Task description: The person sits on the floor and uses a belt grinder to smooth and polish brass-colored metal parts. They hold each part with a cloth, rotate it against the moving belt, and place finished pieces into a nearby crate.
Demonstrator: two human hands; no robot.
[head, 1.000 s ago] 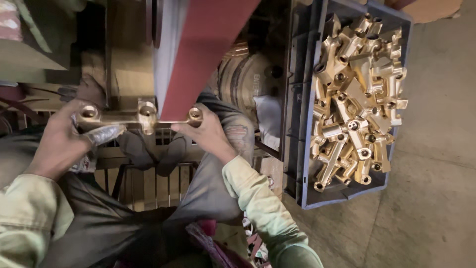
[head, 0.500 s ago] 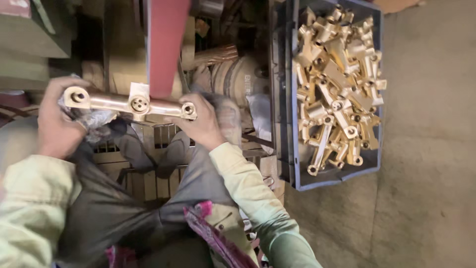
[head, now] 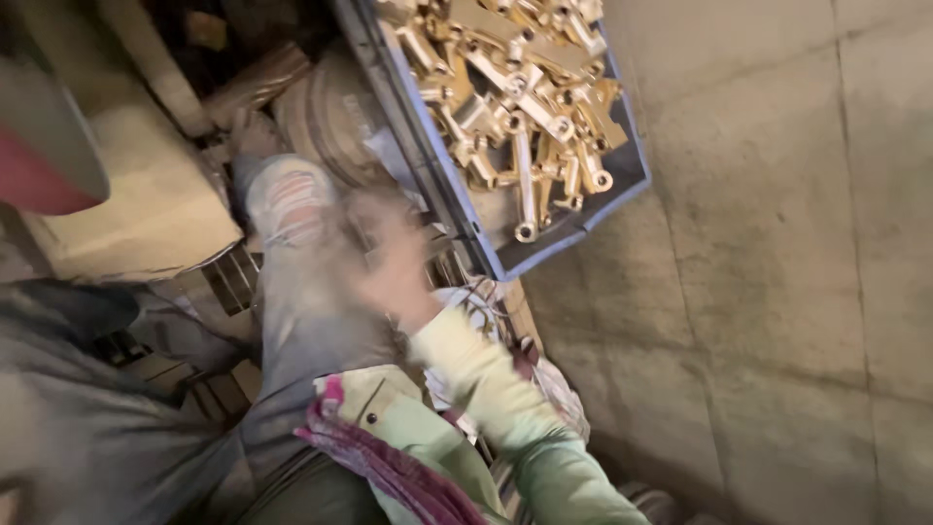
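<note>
A bare concrete floor [head: 777, 292] with faint seams fills everything to the right of the grey-blue crate [head: 544, 248], which I take as my landmark. Far to the left of the crate, at the frame's edge, is the grey and red curve of the belt machine [head: 49, 156], and below it a pale, dusty block of the machine's housing [head: 136, 194]. My left hand is out of the picture. Nearer the crate, my knee [head: 292, 209] in worn grey trousers sticks up, with a dark round drum [head: 326, 112] just behind it, close against the crate's left wall. My right hand [head: 394, 267] hangs just left of the crate's near corner, over my thigh; it is so smeared by motion that I cannot tell whether it is clenched, slack, or carrying anything. Its pale green sleeve [head: 505, 408] runs down from it, below the crate, and a magenta cloth [head: 389, 467] lies across my lap beside the sleeve. Under my forearm, right by the crate's near corner, sits a crumpled white rag or bag [head: 486, 306]. The crate itself is heaped with brass fittings [head: 515, 97], golden pieces with round ends and straight bodies, piled at every angle; one long fitting lies with its ringed end towards the crate's near wall.
</note>
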